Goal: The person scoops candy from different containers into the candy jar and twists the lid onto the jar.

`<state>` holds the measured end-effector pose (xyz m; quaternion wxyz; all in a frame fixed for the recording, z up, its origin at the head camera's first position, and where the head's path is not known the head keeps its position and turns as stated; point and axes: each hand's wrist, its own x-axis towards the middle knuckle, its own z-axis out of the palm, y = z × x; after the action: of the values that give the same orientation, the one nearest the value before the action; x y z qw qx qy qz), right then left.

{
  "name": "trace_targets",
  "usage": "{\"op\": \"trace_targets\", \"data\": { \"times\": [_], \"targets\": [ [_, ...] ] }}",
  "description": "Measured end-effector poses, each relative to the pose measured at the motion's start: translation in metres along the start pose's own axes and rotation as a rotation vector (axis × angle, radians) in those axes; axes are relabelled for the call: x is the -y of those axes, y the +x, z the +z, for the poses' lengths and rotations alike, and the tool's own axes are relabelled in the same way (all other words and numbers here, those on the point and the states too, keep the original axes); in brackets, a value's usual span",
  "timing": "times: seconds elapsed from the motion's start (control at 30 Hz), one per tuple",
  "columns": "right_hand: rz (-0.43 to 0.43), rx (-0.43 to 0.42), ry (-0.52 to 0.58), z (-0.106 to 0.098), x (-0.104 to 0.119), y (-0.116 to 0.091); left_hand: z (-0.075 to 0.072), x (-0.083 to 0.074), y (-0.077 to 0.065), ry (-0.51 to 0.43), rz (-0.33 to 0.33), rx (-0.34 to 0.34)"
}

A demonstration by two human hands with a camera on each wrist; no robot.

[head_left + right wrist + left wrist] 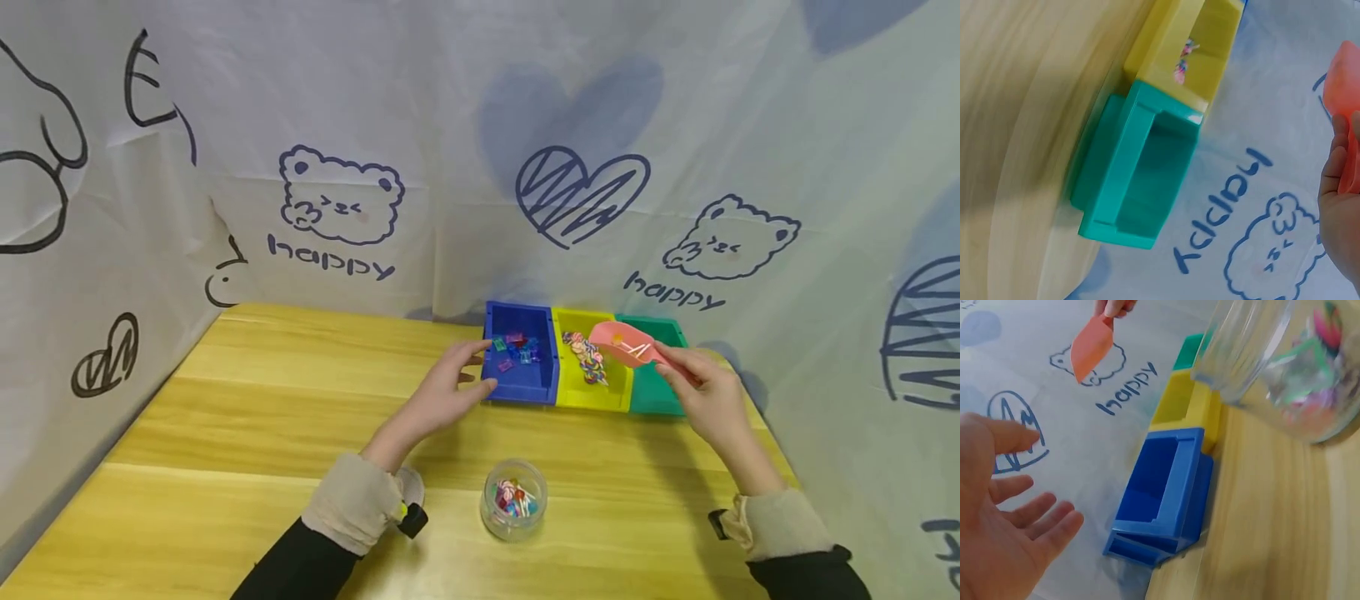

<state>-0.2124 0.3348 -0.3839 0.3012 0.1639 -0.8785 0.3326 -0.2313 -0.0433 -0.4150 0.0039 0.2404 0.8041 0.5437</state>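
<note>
My right hand (pixel 708 396) grips the handle of a pink scoop (pixel 626 331), held over the yellow bin (pixel 607 397) and the edge of the green bin (pixel 654 396). White sticks and a small yellow-orange piece lie in the scoop. Beneath it, the yellow bin holds a row of swirled lollipops (pixel 583 354). With fingers spread and holding nothing, my left hand (pixel 442 392) hovers by the left side of the blue bin (pixel 521 392). Small shiny coloured pieces (pixel 517 346) are scattered inside that bin. In the right wrist view, the scoop (pixel 1342 81) is partly cut off.
A clear jar (pixel 513 531) with mixed lollipops and coloured pieces stands on the wooden table (pixel 247 433), nearer me than the bins. Partly hidden by my left cuff lies a pale round object (pixel 411 485). A white sheet (pixel 465 125) with drawings hangs behind the bins.
</note>
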Motion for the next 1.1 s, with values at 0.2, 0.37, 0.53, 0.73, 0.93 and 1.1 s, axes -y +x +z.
{"op": "trace_targets", "data": {
  "times": [0.2,0.37,0.53,0.73,0.93,1.1],
  "targets": [
    [-0.045,0.015,0.031,0.002,0.016,-0.013,0.004,-0.004,-0.022,-0.113,0.058,0.051],
    [-0.062,0.024,0.054,0.003,0.025,-0.026,0.007,-0.004,-0.037,-0.171,0.078,0.092],
    [-0.085,0.029,0.08,0.003,0.034,-0.035,0.009,-0.001,-0.047,-0.198,0.094,0.154],
    [-0.078,0.025,0.106,0.003,0.044,-0.045,0.012,0.005,-0.052,-0.177,0.059,0.287],
    [-0.094,0.049,0.133,0.007,0.048,-0.061,0.015,0.006,-0.054,-0.122,-0.021,0.426],
    [-0.106,0.063,0.159,0.014,0.048,-0.077,0.02,0.007,-0.056,-0.063,-0.048,0.482]
  ]
}}
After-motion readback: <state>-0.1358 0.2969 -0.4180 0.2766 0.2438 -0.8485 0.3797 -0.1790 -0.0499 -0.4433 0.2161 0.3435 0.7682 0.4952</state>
